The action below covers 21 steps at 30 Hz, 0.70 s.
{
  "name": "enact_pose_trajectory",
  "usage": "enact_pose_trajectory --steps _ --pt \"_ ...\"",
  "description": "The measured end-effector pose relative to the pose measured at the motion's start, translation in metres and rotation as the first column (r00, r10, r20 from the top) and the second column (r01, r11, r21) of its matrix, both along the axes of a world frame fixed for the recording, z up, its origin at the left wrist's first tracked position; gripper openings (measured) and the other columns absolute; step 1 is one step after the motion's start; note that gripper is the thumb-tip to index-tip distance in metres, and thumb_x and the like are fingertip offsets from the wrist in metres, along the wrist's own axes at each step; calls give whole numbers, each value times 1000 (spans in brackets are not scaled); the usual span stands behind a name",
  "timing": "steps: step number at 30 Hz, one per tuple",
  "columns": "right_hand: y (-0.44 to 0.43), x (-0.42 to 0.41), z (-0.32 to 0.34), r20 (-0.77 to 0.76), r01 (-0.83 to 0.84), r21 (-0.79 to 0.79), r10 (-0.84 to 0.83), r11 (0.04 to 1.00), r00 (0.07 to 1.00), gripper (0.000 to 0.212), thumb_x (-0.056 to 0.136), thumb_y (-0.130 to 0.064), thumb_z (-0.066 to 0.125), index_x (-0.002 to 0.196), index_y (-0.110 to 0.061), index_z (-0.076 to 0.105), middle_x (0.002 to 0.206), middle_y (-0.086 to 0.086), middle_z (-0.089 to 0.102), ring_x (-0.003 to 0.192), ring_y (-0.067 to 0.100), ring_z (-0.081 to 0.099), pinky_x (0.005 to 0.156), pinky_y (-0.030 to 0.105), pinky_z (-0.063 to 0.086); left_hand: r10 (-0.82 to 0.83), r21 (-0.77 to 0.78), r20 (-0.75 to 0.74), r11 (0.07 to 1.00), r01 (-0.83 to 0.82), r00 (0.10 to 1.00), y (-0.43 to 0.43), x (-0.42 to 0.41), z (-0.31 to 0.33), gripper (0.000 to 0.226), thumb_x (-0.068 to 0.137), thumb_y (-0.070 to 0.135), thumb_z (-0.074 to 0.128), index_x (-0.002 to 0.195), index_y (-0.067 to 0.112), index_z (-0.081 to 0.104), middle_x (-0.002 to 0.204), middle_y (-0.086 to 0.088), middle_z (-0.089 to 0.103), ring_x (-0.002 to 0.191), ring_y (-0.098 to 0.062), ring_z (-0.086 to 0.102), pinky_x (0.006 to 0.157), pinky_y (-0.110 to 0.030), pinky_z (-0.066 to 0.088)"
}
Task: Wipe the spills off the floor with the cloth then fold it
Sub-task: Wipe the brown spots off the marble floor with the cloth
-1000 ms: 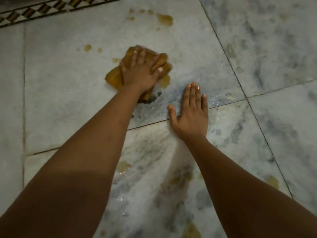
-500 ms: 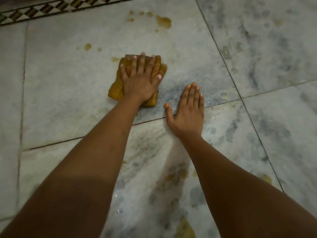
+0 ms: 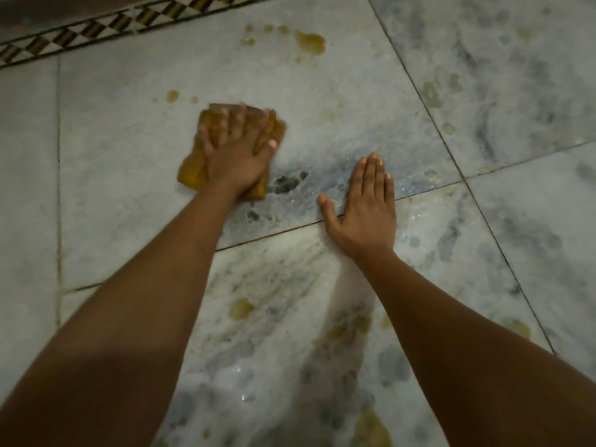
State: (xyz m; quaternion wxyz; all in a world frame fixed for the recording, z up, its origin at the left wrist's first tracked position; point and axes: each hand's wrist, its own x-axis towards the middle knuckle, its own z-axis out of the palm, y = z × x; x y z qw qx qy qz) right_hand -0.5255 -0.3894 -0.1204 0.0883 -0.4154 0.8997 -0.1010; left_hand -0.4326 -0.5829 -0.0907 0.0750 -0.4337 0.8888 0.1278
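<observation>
The left hand lies flat on top of the mustard-yellow folded cloth and presses it on the pale grey marble tile floor. Its fingers are straight and spread over the cloth; they do not curl round it. The cloth sits on the far tile, a little left of the middle, and its edges show on both sides of the hand.

The right hand rests palm down on the bare floor, across a joint between two tiles. Its fingers are straight and close together, the thumb stands apart, and it holds nothing.

Between the two hands the floor has a dark wet patch. Brownish-yellow spills are on the tiles: a large blot beyond the cloth (with small drops around it), a small spot just beyond the cloth's far left corner, and one stain between the forearms. A dark patterned border strip runs along the far edge.
</observation>
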Motion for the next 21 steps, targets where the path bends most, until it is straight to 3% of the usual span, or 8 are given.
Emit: enact_pose_trajectory --steps 5,7,11,16,21 --pt "2 1 6 26 1 18 -2 1000 1000 96 79 -68 3 148 -1 -3 157 18 -4 145 25 -7 117 35 -8 -390 -48 36 919 391 920 47 79 -1 63 81 66 7 139 48 -12 155 11 -12 145 -18 -9 112 -46 -9" --pt "1 0 8 28 -9 26 8 1000 1000 99 77 -69 0 148 -1 -5 157 18 -7 145 25 -9 117 35 -9 -295 -42 49 954 297 954 26 109 1 62 81 67 4 137 50 -16 153 13 -16 145 -17 -9 114 -44 -7" --pt "-2 2 8 40 25 37 -26 999 999 95 80 -70 6 148 -5 -8 157 17 -11 145 27 -12 116 40 -11 56 -50 70 997 -53 996 -9 101 -2 60 93 60 16 143 42 -13 156 7 -16 145 -21 -12 115 -50 -7" --pt "-49 6 11 -15 -129 -25 129 991 992 81 85 -62 12 150 -18 -4 158 9 -10 145 26 -9 115 42 -11 119 -134 24 984 -115 993 -10 92 -5 60 95 56 17 146 39 -9 158 4 -11 145 -22 -9 114 -52 -5" --pt "-81 11 1 -7 -82 42 82 996 997 78 83 -61 9 150 -22 -2 159 7 -7 146 25 -6 116 47 -6 293 -167 -22 942 -292 956 -33 83 -12 60 95 54 20 147 37 -3 158 -1 -9 145 -24 -8 114 -54 -4"
